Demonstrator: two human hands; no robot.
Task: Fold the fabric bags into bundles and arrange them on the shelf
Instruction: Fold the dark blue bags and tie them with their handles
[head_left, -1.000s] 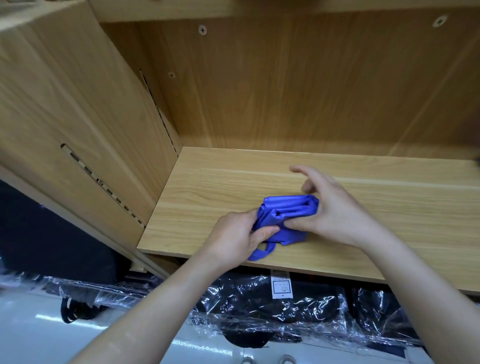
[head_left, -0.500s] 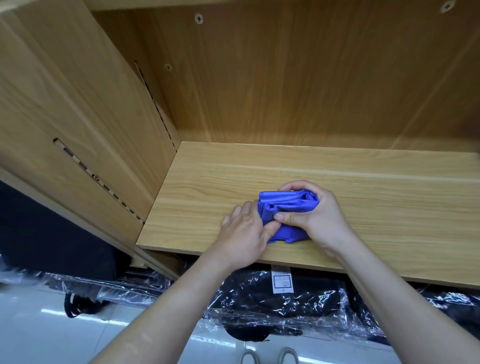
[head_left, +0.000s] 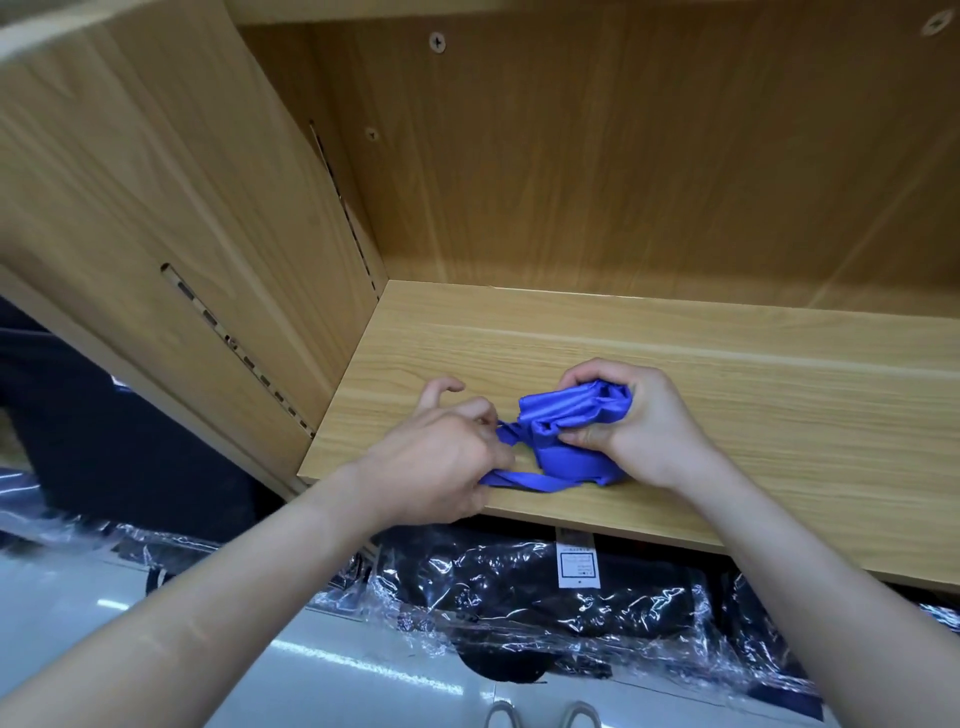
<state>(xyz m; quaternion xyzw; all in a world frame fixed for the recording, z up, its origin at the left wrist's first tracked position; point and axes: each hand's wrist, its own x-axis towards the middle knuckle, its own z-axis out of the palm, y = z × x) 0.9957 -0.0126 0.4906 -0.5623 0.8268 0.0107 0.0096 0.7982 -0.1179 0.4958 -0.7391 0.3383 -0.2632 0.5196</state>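
Plainly, the right hand (head_left: 649, 431) is clenched round the bunched blue fabric bag (head_left: 563, 423), fingers curled over its top and thumb pressed into its near side, pinning the bundle to the shelf (head_left: 753, 374) close to the front edge. From that grip the loose strap (head_left: 535, 484) runs out leftward as a flat loop, one leg leaving the upper left of the bundle and the other lying along the board's front edge. Both legs end in the left hand (head_left: 436, 462), which pinches the loop just beside the bundle, its forefinger lifted clear. So the strap's long axis lies left to right, and the left hand is the nearer one to carry it round the bundle, I judge. Farther out stand the side panel (head_left: 208, 234) and, below, plastic-wrapped black packs (head_left: 545, 592).
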